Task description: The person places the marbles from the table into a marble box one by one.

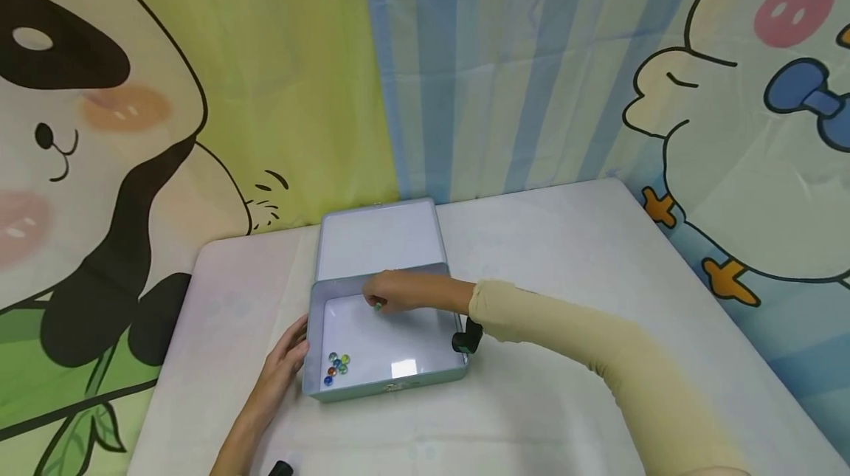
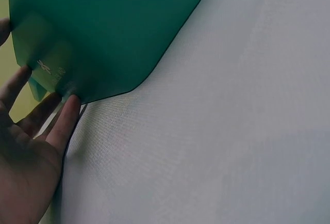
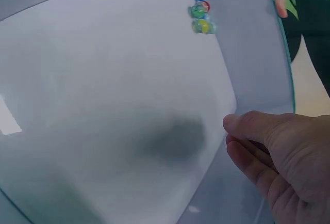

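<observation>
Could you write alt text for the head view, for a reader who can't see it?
A person's right hand pinches a small green object above the floor of an open, shallow box, while the left hand touches the box's left side. Colourful marbles cluster near its front left corner.

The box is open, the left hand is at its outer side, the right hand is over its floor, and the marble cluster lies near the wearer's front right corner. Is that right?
Not quite: the marble cluster lies near the front left corner, as the head view shows. The rest holds: the box is open, the left hand at its outer side, the right hand over its floor.
</observation>
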{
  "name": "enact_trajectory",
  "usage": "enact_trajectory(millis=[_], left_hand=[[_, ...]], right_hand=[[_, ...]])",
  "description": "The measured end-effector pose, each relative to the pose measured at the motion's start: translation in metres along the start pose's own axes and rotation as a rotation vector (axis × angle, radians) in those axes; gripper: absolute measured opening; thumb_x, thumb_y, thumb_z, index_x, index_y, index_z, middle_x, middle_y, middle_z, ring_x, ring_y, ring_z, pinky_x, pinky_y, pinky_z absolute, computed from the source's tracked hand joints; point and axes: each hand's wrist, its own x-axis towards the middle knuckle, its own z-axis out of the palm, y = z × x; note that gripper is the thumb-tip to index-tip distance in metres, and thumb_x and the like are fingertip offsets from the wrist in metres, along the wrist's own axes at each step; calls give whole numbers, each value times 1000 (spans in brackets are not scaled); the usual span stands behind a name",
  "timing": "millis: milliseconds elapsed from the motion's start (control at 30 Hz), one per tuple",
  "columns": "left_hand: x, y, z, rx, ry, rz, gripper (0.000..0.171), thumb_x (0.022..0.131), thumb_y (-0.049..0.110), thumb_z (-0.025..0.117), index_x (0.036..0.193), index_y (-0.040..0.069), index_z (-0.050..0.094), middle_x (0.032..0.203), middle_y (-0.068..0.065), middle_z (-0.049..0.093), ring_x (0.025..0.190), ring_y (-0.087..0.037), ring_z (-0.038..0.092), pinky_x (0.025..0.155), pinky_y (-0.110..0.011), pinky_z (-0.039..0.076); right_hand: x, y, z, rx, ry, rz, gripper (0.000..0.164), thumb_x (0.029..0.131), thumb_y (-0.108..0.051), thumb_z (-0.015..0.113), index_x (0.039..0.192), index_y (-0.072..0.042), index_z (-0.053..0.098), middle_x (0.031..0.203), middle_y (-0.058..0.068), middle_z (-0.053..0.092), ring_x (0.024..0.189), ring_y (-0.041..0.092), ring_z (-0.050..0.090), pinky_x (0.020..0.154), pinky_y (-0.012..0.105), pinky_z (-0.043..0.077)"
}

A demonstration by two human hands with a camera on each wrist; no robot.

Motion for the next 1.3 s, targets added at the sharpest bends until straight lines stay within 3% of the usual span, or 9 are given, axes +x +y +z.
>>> enact_trajectory(millis=[100,300,533,667,767,900,1033,1167,1300], left_hand=[[1,0,2,-1,-3,-2,53,104,29,38,155,22,23,159,-15,24,144,-28,26,114,-65,21],[2,-2,4,13,-15,7,52,105,29,36,155,24,23,159,-13,25,125,11,34,115,-60,24],[3,0,4,24,-11,-1,52,105,30,37,155,24,23,159,-12,25,125,11,33,116,-56,26],[4,0,4,29,0,-18,52,104,30,38,154,25,24,159,-11,26,124,11,33,111,-28,38],[4,0,5,27,2,-23,53,104,30,38,154,24,24,159,-11,26,124,13,34,98,-8,36],[3,-1,5,34,4,-27,53,104,30,39,154,24,24,159,-11,27,123,14,34,98,-9,37],[2,-1,4,37,11,-30,52,104,30,39,154,24,25,159,-12,27,123,14,34,97,-8,36],[2,-1,3,33,5,-15,53,104,29,39,154,23,25,159,-14,26,122,15,33,94,-4,34],[2,0,0,30,10,-1,53,104,28,39,154,20,24,159,-15,26,121,17,35,94,-3,35]], right_hand=[[10,0,7,-90,-42,-1,7,90,-11,68,94,-8,64,89,0,64,78,7,49,68,14,42],[19,2,19,-267,-82,-5,9,89,-14,69,96,-12,65,94,-2,67,80,6,51,70,12,44],[22,4,25,-298,-68,10,11,88,-14,70,97,-13,65,96,-4,68,83,5,54,73,11,44],[21,3,24,-313,-77,13,12,88,-14,70,100,-13,66,98,-4,68,86,6,56,75,11,46],[12,3,18,-289,-91,15,17,89,-15,70,105,-12,67,104,-3,68,93,7,60,80,12,48],[-17,4,-2,-110,-61,-30,27,90,-12,68,116,-6,65,117,4,66,107,14,63,89,15,50],[-66,7,-19,86,86,-84,30,91,-11,67,120,-5,62,118,6,63,107,17,64,90,19,52],[-123,10,-21,181,264,-33,30,89,-12,69,118,-9,62,114,2,62,100,13,64,84,21,55],[-172,16,-11,190,364,56,29,88,-13,70,116,-12,64,112,0,63,94,10,64,79,22,56]])
